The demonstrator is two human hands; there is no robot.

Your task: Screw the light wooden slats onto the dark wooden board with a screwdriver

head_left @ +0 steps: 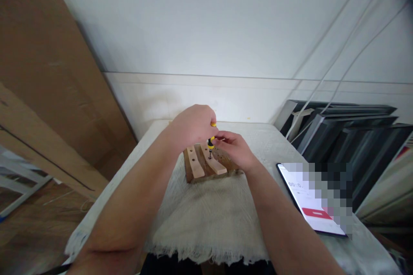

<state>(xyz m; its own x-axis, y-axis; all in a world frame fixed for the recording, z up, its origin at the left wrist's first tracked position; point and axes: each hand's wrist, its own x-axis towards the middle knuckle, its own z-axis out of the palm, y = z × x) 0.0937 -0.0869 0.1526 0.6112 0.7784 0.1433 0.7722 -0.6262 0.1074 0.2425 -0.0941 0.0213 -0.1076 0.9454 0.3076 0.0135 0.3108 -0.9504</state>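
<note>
Left hand (193,126): clenched over the top of the screwdriver (211,141), knuckles up, wrist bent inward. Screwdriver has a yellow-and-black handle and stands near upright, tip down on the board (201,167).

Right hand (237,149): lies just beside the tool on its right, palm down, fingers (222,138) curled with the tips at the lower handle. Cannot tell if they pinch it or only touch.

Board: dark wood with two pale slats across it and small holes in the slats and beside them. It lies on a cloth (206,215) near the desk's far edge, about midway across.

Both forearms run in from the near corners and meet over the board, covering much of the cloth's sides.

Cloth: off-white, frayed, hangs over the near edge of the desk (274,142).

Phone (309,206): screen lit, flat by the right edge, well apart from the right hand, just beside the right forearm.

Bare desk between board and phone, and behind the board to the far edge.

Off the desk: cardboard (48,77) leans against the wall on the left; dark panels (348,133) are stacked at the right, past the far right corner; cables (338,51) hang down the wall to them.
</note>
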